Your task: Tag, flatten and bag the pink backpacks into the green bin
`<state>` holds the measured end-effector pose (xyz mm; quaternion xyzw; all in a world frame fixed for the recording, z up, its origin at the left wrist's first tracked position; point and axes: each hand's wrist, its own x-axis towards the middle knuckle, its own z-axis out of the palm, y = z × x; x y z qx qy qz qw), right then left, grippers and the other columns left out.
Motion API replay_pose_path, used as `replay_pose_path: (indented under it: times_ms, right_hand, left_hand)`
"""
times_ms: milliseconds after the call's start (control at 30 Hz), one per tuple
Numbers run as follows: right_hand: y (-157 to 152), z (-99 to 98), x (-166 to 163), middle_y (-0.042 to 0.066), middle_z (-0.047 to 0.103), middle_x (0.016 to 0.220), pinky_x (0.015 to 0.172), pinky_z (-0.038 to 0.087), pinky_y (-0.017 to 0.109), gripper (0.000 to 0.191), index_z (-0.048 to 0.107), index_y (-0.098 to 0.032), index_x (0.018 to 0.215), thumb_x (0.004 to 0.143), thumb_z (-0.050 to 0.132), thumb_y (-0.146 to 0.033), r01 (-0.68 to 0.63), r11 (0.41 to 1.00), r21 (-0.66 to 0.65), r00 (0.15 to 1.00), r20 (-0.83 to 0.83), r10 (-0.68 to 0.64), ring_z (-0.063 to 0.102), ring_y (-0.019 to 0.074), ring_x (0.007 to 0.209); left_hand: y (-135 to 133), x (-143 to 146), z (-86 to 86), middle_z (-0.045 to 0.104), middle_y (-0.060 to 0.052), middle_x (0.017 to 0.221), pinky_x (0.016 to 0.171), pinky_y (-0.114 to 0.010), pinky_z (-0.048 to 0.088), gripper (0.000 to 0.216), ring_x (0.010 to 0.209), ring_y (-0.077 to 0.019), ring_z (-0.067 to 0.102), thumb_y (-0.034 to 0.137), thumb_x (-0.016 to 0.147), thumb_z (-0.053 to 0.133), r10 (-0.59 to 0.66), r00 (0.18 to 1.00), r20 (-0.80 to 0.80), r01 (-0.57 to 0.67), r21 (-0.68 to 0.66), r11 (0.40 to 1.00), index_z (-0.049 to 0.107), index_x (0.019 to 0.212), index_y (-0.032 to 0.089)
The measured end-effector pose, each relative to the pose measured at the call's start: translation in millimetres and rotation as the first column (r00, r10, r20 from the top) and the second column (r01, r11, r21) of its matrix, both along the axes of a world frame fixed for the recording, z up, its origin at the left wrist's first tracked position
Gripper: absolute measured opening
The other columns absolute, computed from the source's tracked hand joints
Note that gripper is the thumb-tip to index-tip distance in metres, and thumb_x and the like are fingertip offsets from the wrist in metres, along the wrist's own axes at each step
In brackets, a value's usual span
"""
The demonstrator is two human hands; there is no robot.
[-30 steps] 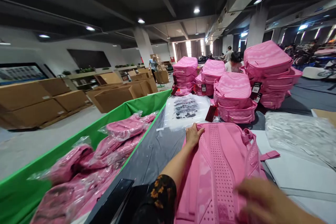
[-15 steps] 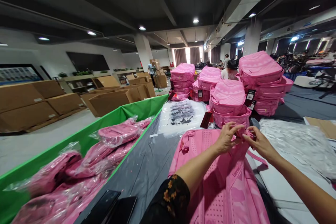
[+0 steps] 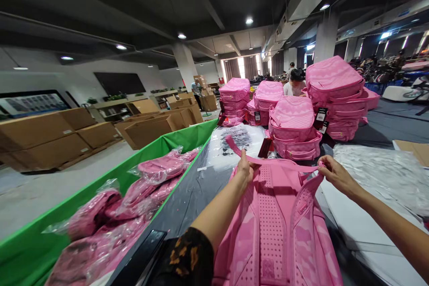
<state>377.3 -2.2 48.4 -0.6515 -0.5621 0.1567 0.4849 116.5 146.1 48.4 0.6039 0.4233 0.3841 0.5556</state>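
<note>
A pink camouflage backpack (image 3: 268,223) lies right in front of me with its padded shoulder straps and perforated back panel facing up. Across its far end a pink webbing strap (image 3: 284,163) is stretched between my hands. My left hand (image 3: 245,170) is closed round the strap, whose loose end sticks up beyond the fingers. At the other side my right hand (image 3: 335,174) pinches the strap near the end of the right shoulder strap (image 3: 306,203); the fingers partly cover the buckle area there.
Stacked pink backpacks (image 3: 291,125) with black tags stand beyond. Left of the table, a green-lined bin (image 3: 167,138) holds bagged pink backpacks (image 3: 161,167). Clear plastic bags (image 3: 378,174) lie at right, printed plastic bags (image 3: 231,143) ahead. Cardboard boxes (image 3: 50,138) and a seated person (image 3: 295,85) are farther off.
My left hand has moved left and toward me, drawing the strap out across the backpack. My right hand has shifted slightly right, and the hands are now well apart.
</note>
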Motion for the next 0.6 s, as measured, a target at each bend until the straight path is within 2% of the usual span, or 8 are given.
replay_pose_path:
  times_ms: [67,167,267,333,367,400,467,600]
  right_hand:
    - [3.9,-0.7,-4.2,-0.001,0.052,0.069,0.053,0.039,0.029,0.034,0.053,-0.024,0.086,0.074,0.053,-0.056,-0.014,0.999,0.036,1.000,0.007,0.014,0.047,0.0160,0.060]
    - [9.9,1.7,-14.9,0.002,0.057,0.075,0.059,0.045,0.031,0.036,0.055,-0.023,0.087,0.075,0.051,-0.057,-0.019,0.997,0.072,0.998,0.066,0.014,0.053,0.0180,0.065]
    - [10.2,5.8,-24.5,0.004,0.062,0.077,0.061,0.047,0.033,0.037,0.056,-0.023,0.089,0.075,0.049,-0.056,0.028,0.996,0.084,0.988,0.151,-0.041,0.057,0.0196,0.065]
    - [5.3,7.2,-29.2,0.004,0.063,0.073,0.059,0.046,0.033,0.034,0.055,-0.023,0.087,0.076,0.046,-0.055,0.051,0.995,0.081,0.976,0.205,-0.066,0.057,0.0200,0.061]
    - [1.5,6.9,-31.6,0.003,0.063,0.071,0.058,0.046,0.033,0.032,0.055,-0.024,0.085,0.077,0.045,-0.054,0.052,0.995,0.081,0.970,0.234,-0.070,0.057,0.0198,0.059]
    - [-2.7,5.9,-34.5,0.002,0.061,0.068,0.057,0.046,0.032,0.029,0.054,-0.025,0.083,0.079,0.045,-0.052,0.048,0.995,0.090,0.963,0.262,-0.070,0.057,0.0195,0.057]
    - [-11.4,1.9,-41.9,0.001,0.061,0.066,0.056,0.047,0.031,0.025,0.053,-0.025,0.083,0.082,0.048,-0.049,0.006,0.991,0.130,0.944,0.326,-0.049,0.058,0.0188,0.056]
    - [-26.0,-3.2,-59.8,0.004,0.065,0.073,0.057,0.050,0.030,0.017,0.056,-0.024,0.088,0.085,0.052,-0.040,-0.150,0.962,0.226,0.881,0.472,0.027,0.064,0.0183,0.059]
  left_hand:
    - [-17.0,-4.8,-9.7,0.073,-0.017,0.081,0.068,-0.041,0.058,0.061,0.075,-0.0276,0.072,0.070,0.095,0.039,-0.149,0.988,-0.032,0.149,-0.016,0.989,0.066,0.085,0.016]
    - [-46.8,20.3,-29.4,0.074,-0.012,0.091,0.076,-0.039,0.057,0.039,0.079,-0.0243,0.069,0.053,0.088,0.063,-0.348,0.931,-0.112,0.355,0.044,0.934,0.072,0.094,0.016]
    - [-58.3,60.9,-37.7,0.070,-0.008,0.106,0.097,-0.040,0.050,0.024,0.099,-0.0243,0.063,0.025,0.077,0.073,-0.380,0.911,-0.157,0.406,0.190,0.894,0.075,0.100,0.020]
    - [-55.4,81.8,-36.6,0.068,-0.006,0.107,0.107,-0.041,0.042,0.020,0.108,-0.0250,0.058,0.018,0.075,0.071,-0.391,0.905,-0.168,0.424,0.294,0.856,0.075,0.094,0.022]
    - [-52.7,88.8,-36.1,0.068,-0.005,0.102,0.108,-0.041,0.040,0.014,0.108,-0.0252,0.058,0.018,0.075,0.070,-0.405,0.898,-0.174,0.441,0.335,0.833,0.075,0.087,0.022]
    - [-50.0,93.5,-36.5,0.068,-0.005,0.093,0.107,-0.041,0.040,0.005,0.104,-0.0251,0.058,0.019,0.076,0.070,-0.425,0.887,-0.181,0.462,0.363,0.809,0.074,0.079,0.021]
    - [-46.1,97.7,-41.2,0.062,-0.004,0.073,0.100,-0.040,0.044,0.013,0.092,-0.0244,0.060,0.021,0.075,0.071,-0.462,0.865,-0.198,0.502,0.386,0.774,0.067,0.062,0.020]
    - [-45.5,95.1,-62.5,0.052,-0.004,0.058,0.083,-0.039,0.049,0.028,0.076,-0.0229,0.059,0.023,0.076,0.069,-0.433,0.875,-0.216,0.484,0.364,0.796,0.057,0.051,0.019]
